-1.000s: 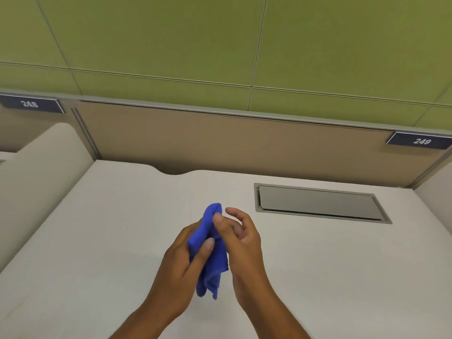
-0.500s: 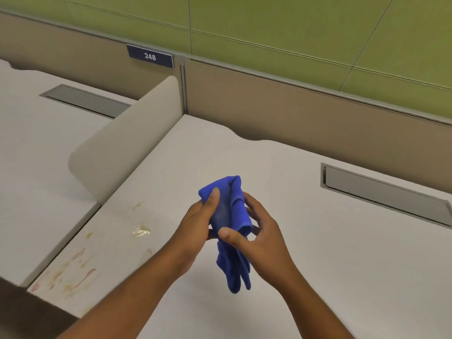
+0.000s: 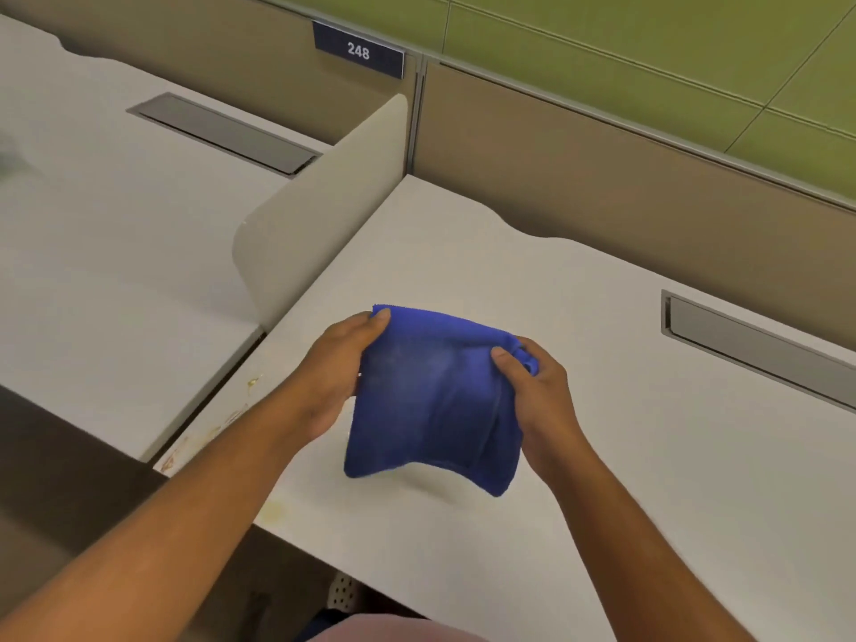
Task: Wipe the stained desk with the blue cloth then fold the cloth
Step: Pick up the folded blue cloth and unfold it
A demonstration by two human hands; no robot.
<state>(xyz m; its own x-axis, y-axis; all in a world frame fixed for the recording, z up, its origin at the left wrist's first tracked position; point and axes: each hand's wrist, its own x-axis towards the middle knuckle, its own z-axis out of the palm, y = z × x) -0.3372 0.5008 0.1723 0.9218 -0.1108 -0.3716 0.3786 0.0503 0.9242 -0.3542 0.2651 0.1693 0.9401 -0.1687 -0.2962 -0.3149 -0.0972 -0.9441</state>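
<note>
The blue cloth [image 3: 431, 400] hangs spread out between both hands, just above the white desk [image 3: 648, 456]. My left hand [image 3: 338, 368] pinches its upper left corner. Its bunched upper right corner is gripped by my right hand [image 3: 537, 400]. The cloth's lower edge dangles free, close to the desk surface. Yellowish and reddish stains [image 3: 217, 424] mark the desk along its left edge, and another pale yellow stain [image 3: 273, 512] sits near the front left corner, partly hidden by my left forearm.
A curved white divider panel [image 3: 319, 224] stands on the desk's left side, with a neighbouring desk [image 3: 116, 234] beyond it. A grey cable hatch [image 3: 750, 349] is set into the desk at the right. A brown partition wall [image 3: 602, 178] closes the back.
The cloth, bunched between my hands before, is now pulled open and stretched wide between them. The view has swung left and down, bringing the stained left edge closer.
</note>
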